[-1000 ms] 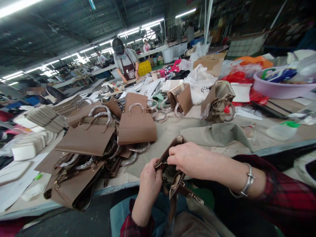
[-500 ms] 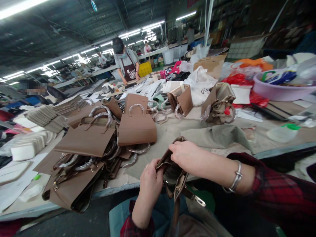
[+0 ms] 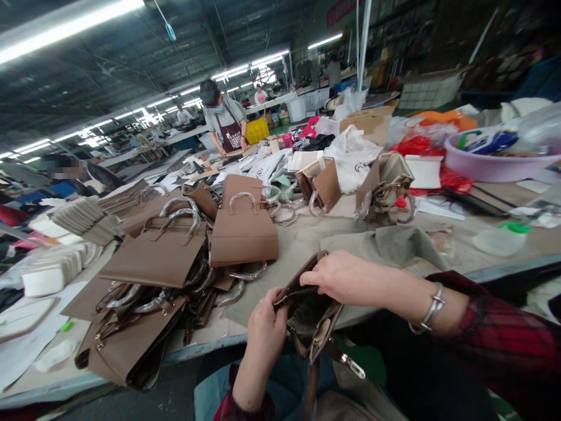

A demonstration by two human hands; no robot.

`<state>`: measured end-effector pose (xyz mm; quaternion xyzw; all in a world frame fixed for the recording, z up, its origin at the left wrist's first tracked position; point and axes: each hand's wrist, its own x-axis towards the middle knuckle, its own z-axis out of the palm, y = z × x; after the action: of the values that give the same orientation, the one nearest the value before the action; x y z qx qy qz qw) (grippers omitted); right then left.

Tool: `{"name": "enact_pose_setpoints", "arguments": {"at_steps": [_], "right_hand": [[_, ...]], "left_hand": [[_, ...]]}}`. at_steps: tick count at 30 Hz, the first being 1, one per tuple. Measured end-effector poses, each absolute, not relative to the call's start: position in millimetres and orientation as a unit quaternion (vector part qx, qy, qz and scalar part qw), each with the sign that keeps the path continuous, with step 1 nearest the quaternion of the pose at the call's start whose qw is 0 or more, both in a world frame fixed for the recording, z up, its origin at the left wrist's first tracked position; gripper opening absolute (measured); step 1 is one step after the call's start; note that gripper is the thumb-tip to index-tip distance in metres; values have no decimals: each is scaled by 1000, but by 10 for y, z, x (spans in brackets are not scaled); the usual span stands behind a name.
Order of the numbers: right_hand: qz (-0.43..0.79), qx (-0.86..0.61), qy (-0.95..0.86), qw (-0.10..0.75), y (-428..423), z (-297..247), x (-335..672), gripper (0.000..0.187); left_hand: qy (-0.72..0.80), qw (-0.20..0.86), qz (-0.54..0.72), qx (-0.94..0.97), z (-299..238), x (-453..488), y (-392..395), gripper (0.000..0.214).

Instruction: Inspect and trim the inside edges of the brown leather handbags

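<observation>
A brown handbag [image 3: 332,320] with its mouth open sits tilted at my lap, just off the table's front edge. My left hand [image 3: 266,321] is closed on the near left corner of its rim, thumb on the inner side. At the far part of the rim, my right hand [image 3: 335,278] is closed with its fingers bent over the opening; the fingertips are partly hidden. From the bag's near side a strap with a metal clasp [image 3: 352,366] hangs down. The dark lining shows between my hands.
Brown handbags [image 3: 153,251] with wrapped handles lie piled on the left of the table. Two more bags [image 3: 319,184] [image 3: 385,187] stand further back. Pale stacked pieces [image 3: 61,266], a purple basin [image 3: 495,158] and a green-capped bottle [image 3: 502,237] lie around. A co-worker [image 3: 225,123] stands across the table.
My right hand has shifted slightly to the right along the bag, and its fingers have moved over the opening. The bag's mouth looks a little wider. My left hand keeps its hold.
</observation>
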<state>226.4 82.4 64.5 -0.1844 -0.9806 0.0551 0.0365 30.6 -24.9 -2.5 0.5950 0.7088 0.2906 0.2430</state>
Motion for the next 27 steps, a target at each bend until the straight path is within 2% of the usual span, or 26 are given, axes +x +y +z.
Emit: {"name": "enact_pose_setpoints", "arguments": {"at_steps": [5, 10, 13, 17, 27], "right_hand": [[45, -158, -986, 37, 841, 595, 2262, 14], [45, -155, -986, 40, 852, 592, 2243, 10], [63, -126, -988, 60, 840, 655, 2244, 11], [68, -117, -988, 71, 831, 714, 2242, 23], [77, -130, -988, 44, 907, 611, 2202, 17]], "left_hand": [[706, 243, 301, 593, -51, 289, -243, 21], [678, 236, 369, 590, -60, 289, -226, 33], [665, 239, 376, 599, -39, 294, -220, 27], [660, 254, 368, 604, -12, 292, -209, 21], [654, 280, 369, 598, -62, 219, -167, 24]]}}
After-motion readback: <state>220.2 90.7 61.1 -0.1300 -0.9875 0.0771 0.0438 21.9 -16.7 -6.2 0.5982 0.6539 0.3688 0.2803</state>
